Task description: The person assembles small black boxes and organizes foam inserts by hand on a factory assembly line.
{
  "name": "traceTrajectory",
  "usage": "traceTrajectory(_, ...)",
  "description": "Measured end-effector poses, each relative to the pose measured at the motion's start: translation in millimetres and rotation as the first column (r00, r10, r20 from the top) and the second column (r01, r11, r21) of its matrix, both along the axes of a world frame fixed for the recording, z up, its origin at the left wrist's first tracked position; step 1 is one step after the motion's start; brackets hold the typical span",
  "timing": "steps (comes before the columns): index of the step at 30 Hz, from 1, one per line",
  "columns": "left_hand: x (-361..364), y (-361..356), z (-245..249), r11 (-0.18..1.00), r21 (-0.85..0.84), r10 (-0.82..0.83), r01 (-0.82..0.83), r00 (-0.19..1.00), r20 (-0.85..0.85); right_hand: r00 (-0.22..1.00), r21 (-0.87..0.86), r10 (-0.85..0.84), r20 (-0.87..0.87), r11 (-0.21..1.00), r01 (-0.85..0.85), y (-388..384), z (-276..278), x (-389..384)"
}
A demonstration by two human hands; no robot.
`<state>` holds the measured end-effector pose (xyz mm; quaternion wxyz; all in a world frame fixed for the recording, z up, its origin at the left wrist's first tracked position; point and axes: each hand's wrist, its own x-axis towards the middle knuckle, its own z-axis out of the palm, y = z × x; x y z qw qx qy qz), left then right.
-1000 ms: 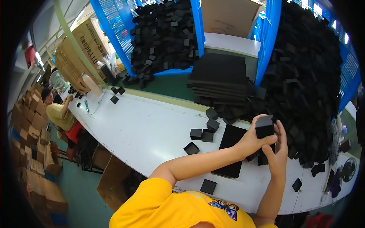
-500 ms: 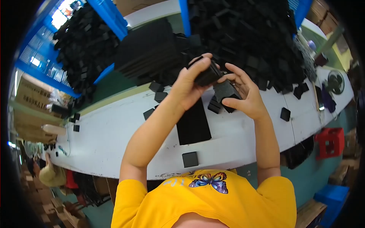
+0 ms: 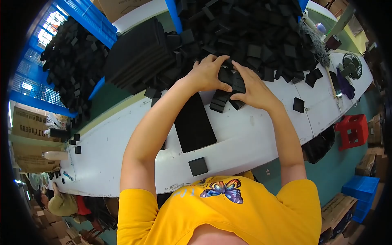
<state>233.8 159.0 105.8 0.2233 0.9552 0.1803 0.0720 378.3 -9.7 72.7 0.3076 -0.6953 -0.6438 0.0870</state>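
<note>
My left hand and my right hand are close together over the far side of the white table. Between them is a small group of black blocks, pressed together side by side. My left fingers and thumb curl round the left part of the group, and my right fingers and thumb clasp the right part. More black blocks stand stacked just below my hands. A flat black rectangular sheet lies below my left wrist. One single black block rests near the table's front edge.
A large heap of black blocks spreads behind my hands, beside a stack of black sheets. Blue crates hold more blocks at left. A fan stands at right; a red stool is beyond the table. Another person sits far left.
My hands have drawn together, bringing the blocks from each into one group. My left hand has turned palm inward. The camera view has shifted slightly.
</note>
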Motion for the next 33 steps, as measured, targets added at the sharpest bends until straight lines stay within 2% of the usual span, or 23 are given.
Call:
traceTrajectory(2, -14, -1, -1, 0.984, 0.176, -0.023, -0.01, 0.982, 0.187, 0.974, 0.156, -0.015, 0.224, 0.988, -0.02, 4, -8, 3)
traceTrajectory(5, -65, -15, 34, 0.987, -0.153, 0.102, -0.045, 0.915, 0.391, 0.993, 0.21, -0.025, -0.118, 0.976, 0.05, -8, 14, -14)
traceTrajectory(6, -85, -25, 42, 0.976, -0.195, 0.176, -0.097, 0.877, 0.447, 0.938, 0.178, -0.001, -0.346, 0.982, 0.066, -11, 9, -24)
traceTrajectory(8, -122, -33, 29, 0.934, -0.281, 0.338, -0.22, 0.796, 0.502, 0.688, 0.094, 0.016, -0.725, 0.993, 0.076, -17, -1, -46)
traceTrajectory(10, -146, -52, 7, 0.867, -0.364, 0.489, -0.34, 0.717, 0.497, 0.671, 0.028, 0.009, -0.741, 0.999, 0.017, -17, -12, -70)
traceTrajectory(11, -157, -61, -4, 0.826, -0.402, 0.559, -0.395, 0.668, 0.491, 0.672, -0.037, -0.027, -0.74, 0.999, 0.0, -15, -14, -82)
traceTrajectory(12, -166, -68, -15, 0.753, -0.536, 0.627, -0.381, 0.663, 0.41, 0.675, -0.101, -0.062, -0.735, 0.995, -0.018, -12, -17, -91)
traceTrajectory(14, -171, -84, -36, 0.51, -0.784, 0.773, -0.354, 0.588, 0.237, 0.718, -0.124, -0.09, -0.69, 0.992, 0.005, -7, -34, -105)
traceTrajectory(15, -173, -84, -62, 0.434, -0.841, 0.786, -0.323, 0.592, 0.178, 0.737, -0.116, -0.1, -0.668, 0.993, 0.03, -4, -42, -112)
traceTrajectory(17, -170, -88, -66, 0.193, -0.938, 0.79, -0.29, 0.613, -0.027, 0.751, -0.131, -0.128, -0.648, 0.99, 0.055, 0, -46, -122)
traceTrajectory(19, -161, -86, -65, 0.06, -0.977, 0.768, -0.203, 0.635, -0.085, 0.739, -0.177, -0.168, -0.653, 0.982, 0.067, 7, -45, -127)
traceTrajectory(20, -156, -85, -65, -0.004, -0.987, 0.751, -0.159, 0.652, -0.108, 0.693, -0.213, -0.192, -0.695, 0.975, 0.057, 9, -45, -130)
traceTrajectory(24, -145, -86, -76, -0.022, -0.995, 0.722, -0.099, 0.687, -0.085, 0.473, -0.275, -0.253, -0.844, 0.961, 0.025, 13, -27, -144)
traceTrajectory(25, -144, -89, -78, -0.048, -0.99, 0.763, -0.132, 0.635, -0.122, 0.407, -0.274, -0.257, -0.877, 0.962, 0.016, 13, -20, -147)
traceTrajectory(28, -146, -89, -77, -0.072, -0.996, 0.756, -0.045, 0.65, -0.084, 0.181, -0.141, -0.118, -0.976, 0.983, -0.114, 17, -39, -143)
traceTrajectory(31, -147, -92, -72, -0.128, -0.992, 0.813, 0.019, 0.575, -0.094, 0.124, -0.232, -0.226, -0.966, 0.972, -0.037, 11, -25, -147)
traceTrajectory(33, -150, -90, -69, -0.154, -0.987, 0.825, 0.055, 0.557, -0.098, 0.192, -0.254, -0.257, -0.947, 0.966, 0.038, 14, -34, -143)
